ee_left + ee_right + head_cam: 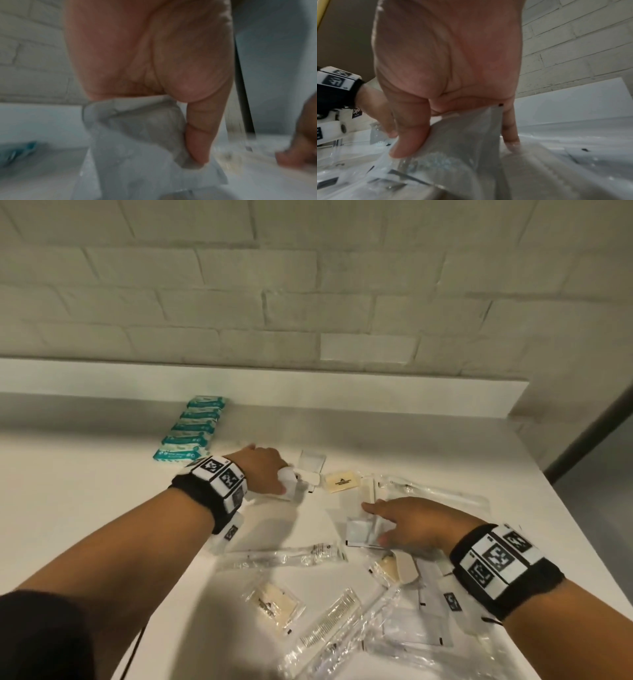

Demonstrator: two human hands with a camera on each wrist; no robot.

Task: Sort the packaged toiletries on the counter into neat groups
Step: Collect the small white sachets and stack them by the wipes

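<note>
packets (189, 429) left of sachets (363, 531)

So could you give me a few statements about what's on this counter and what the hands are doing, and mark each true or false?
1. The teal packets lie in a neat row near the wall. True.
2. The left hand is empty. False: it holds a white sachet.
3. The right hand pinches a flat white sachet. True.
4. The packaged comb stands upright. False: it lies flat on the counter.
5. The wall is white brick. True.
</note>
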